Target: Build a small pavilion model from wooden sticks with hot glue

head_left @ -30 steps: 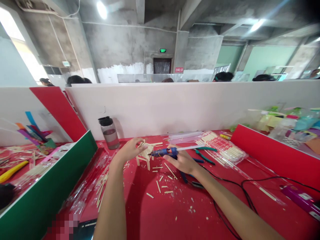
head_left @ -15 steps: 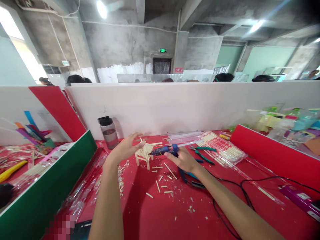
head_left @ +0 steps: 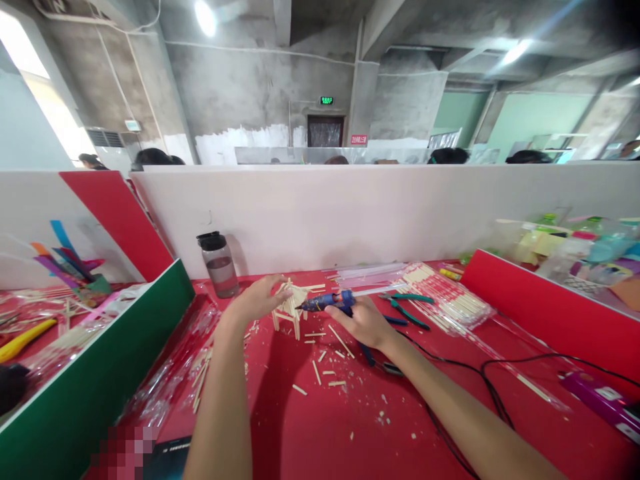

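1. The right hand (head_left: 367,321) is gripping a blue glue gun (head_left: 327,302), fingers wrapped round its handle, with a clear glue stick (head_left: 380,289) sticking out behind.
2. The left hand (head_left: 255,301) is reaching to the small stick structure (head_left: 295,323), fingers loosely curled and thumb beside its top; whether it is actually pinching any part is unclear.
3. The structure is standing on its legs on the red bench (head_left: 325,433), between the hands, and the gun's tip is pointing at its upper part; contact is unclear.
4. Loose cut sticks (head_left: 317,373) are lying in front of it.
5. Green-handled pliers (head_left: 412,317) are lying just beyond the right hand, near packaged sticks (head_left: 463,305).
6. A bottle (head_left: 221,270) is standing behind the left hand, near the white partition (head_left: 350,213).
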The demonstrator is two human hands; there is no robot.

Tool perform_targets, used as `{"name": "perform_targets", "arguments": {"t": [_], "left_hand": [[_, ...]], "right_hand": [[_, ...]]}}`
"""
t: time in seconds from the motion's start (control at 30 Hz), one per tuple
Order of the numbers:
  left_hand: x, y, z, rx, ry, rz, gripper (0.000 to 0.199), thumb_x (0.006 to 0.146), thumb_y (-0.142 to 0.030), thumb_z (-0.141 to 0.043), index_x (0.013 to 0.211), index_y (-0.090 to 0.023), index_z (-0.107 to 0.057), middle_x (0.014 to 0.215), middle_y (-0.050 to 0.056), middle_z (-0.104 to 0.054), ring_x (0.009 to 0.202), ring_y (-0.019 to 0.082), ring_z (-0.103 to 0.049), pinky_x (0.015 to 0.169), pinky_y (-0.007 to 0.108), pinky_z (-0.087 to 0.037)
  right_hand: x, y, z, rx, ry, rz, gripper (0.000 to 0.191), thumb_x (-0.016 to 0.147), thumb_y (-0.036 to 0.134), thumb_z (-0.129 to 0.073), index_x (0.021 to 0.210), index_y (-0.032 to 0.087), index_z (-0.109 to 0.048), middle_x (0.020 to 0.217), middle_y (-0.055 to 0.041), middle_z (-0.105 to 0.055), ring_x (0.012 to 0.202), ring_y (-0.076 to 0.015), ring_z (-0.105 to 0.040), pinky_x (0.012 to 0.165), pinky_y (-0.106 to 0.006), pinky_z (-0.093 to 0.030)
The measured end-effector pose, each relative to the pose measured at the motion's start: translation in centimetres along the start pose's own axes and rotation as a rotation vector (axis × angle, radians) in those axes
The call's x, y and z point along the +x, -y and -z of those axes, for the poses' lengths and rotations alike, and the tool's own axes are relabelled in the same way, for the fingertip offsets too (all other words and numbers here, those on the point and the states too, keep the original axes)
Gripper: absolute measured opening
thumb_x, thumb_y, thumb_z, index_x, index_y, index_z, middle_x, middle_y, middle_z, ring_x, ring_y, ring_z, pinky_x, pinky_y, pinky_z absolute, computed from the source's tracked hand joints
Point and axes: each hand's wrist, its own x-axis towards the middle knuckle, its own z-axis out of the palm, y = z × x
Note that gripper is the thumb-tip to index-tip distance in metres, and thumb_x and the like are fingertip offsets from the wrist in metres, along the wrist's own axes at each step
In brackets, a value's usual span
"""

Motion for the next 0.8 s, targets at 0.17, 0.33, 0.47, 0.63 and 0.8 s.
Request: {"name": "perform_targets", "arguments": {"t": [0.17, 0.33, 0.47, 0.63, 0.8], "left_hand": [[-0.05, 0.05, -0.01, -0.049, 0.03, 0.008, 0.061, 0.087, -0.06, -0.045, 0.13, -0.018, -0.055, 0.134, 0.013, -0.062, 0.117, 0.028, -0.062, 0.099, 0.036, -0.048], [-0.05, 0.1, -0.07, -0.068, 0.045, 0.014, 0.062, 0.087, -0.061, -0.045, 0.13, -0.018, -0.055, 0.132, 0.013, -0.064, 0.114, 0.028, -0.064, 0.097, 0.036, -0.049], [-0.11, 0.09, -0.02, -0.077, 0.041, 0.021, 0.062, 0.086, -0.062, -0.046, 0.13, -0.019, -0.055, 0.131, 0.013, -0.064, 0.112, 0.028, -0.065, 0.094, 0.037, -0.051], [-0.19, -0.07, 0.1, -0.068, 0.036, 0.022, 0.062, 0.086, -0.062, -0.046, 0.13, -0.02, -0.056, 0.132, 0.014, -0.063, 0.114, 0.029, -0.064, 0.096, 0.038, -0.05], [-0.14, 0.02, 0.04, -0.074, 0.035, 0.017, 0.062, 0.086, -0.062, -0.046, 0.129, -0.019, -0.056, 0.132, 0.014, -0.064, 0.113, 0.029, -0.065, 0.094, 0.036, -0.051]], "right_hand": [[0.04, -0.04, -0.04, -0.031, -0.013, 0.009, 0.041, 0.098, 0.05, -0.045, 0.084, 0.022, -0.072, 0.081, -0.0049, -0.073, 0.083, -0.0229, -0.067, 0.076, -0.03, -0.043], [0.06, -0.22, -0.12, -0.051, -0.033, 0.022, 0.04, 0.098, 0.049, -0.045, 0.091, 0.022, -0.073, 0.084, -0.0049, -0.074, 0.085, -0.0227, -0.068, 0.077, -0.029, -0.043], [0.04, -0.13, -0.28, -0.087, -0.028, 0.01, 0.041, 0.098, 0.05, -0.045, 0.087, 0.021, -0.073, 0.081, -0.005, -0.073, 0.083, -0.0228, -0.068, 0.074, -0.029, -0.042], [0.06, -0.1, -0.3, -0.118, -0.02, -0.008, 0.044, 0.098, 0.052, -0.044, 0.083, 0.021, -0.072, 0.078, -0.0053, -0.072, 0.08, -0.0229, -0.067, 0.072, -0.029, -0.041], [0.08, -0.08, 0.19, -0.09, 0.005, -0.006, 0.044, 0.098, 0.052, -0.043, 0.085, 0.021, -0.072, 0.078, -0.0051, -0.073, 0.08, -0.0226, -0.067, 0.073, -0.03, -0.041]]}}
